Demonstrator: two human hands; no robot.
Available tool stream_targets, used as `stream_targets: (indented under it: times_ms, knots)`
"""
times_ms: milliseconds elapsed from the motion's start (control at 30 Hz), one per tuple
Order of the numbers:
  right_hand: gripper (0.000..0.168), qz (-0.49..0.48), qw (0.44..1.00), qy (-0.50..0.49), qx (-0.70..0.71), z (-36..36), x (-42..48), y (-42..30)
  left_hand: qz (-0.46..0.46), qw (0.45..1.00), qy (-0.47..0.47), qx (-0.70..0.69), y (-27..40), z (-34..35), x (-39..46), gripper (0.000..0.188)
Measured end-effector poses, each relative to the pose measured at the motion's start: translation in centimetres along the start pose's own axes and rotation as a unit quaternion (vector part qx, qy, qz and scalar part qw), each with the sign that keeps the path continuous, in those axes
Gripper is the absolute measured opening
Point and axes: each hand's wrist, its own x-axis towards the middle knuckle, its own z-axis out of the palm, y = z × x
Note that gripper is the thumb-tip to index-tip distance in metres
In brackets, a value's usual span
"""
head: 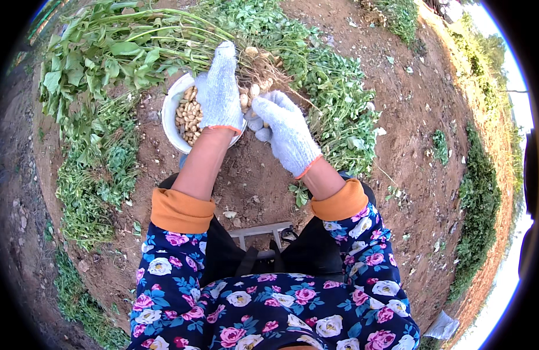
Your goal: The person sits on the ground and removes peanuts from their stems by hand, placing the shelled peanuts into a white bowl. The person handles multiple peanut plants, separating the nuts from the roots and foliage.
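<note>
Both my hands wear pale knitted work gloves with orange cuffs. My left hand (222, 89) grips the stems of a pulled peanut plant (177, 33) just above its roots, over a white bucket (168, 114). The plant's leaves spread to the upper left, and its roots with peanut pods (254, 90) point right. My right hand (284, 127) has its thumb and fingers closed at the pods hanging from the roots. Shelled-looking whole peanuts in their pods (189, 116) lie in the bucket, partly hidden by my left hand and forearm.
Heaps of leafy peanut plants lie on the brown soil to the left (96, 192) and right (339, 118) of the bucket. A metal frame (260, 230) stands on the ground between my legs. A row of green plants (479, 210) and a pale plastic bag (442, 326) are farther right.
</note>
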Motion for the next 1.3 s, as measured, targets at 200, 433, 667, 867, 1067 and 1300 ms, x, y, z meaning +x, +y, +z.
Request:
stream_targets:
  times_ms: [200, 433, 667, 867, 1067, 1300]
  knots:
    - [0.010, -0.014, 0.998, -0.053, -0.025, -0.2, -0.1, 0.0, -0.129, 0.983, 0.008, -0.133, 1.7, 0.6, -0.4, 0.032]
    - [0.019, -0.009, 0.983, -0.107, 0.146, 0.0, -0.9, 0.3, -0.040, 0.989, -0.009, -0.140, 1.1, -0.6, 1.3, 0.034]
    - [0.026, -0.093, 0.992, -0.001, -0.086, 1.4, -1.0, 0.4, -0.030, 0.998, 0.043, -0.035, 0.8, 0.2, 0.1, 0.041]
    - [0.034, -0.387, 0.799, 0.052, -0.458, 0.2, -0.4, 1.1, 0.027, 0.999, 0.037, 0.022, 0.2, 1.0, -0.7, 0.042]
    - [0.029, -0.373, 0.763, 0.026, -0.528, 0.2, -0.9, 0.5, -0.099, 0.995, -0.006, -0.013, 2.5, 0.7, -1.1, 0.040]
    - [0.021, -0.486, 0.675, -0.031, -0.554, 0.8, -1.3, 0.9, 0.000, 0.998, -0.021, -0.052, 1.9, -0.8, 0.6, 0.048]
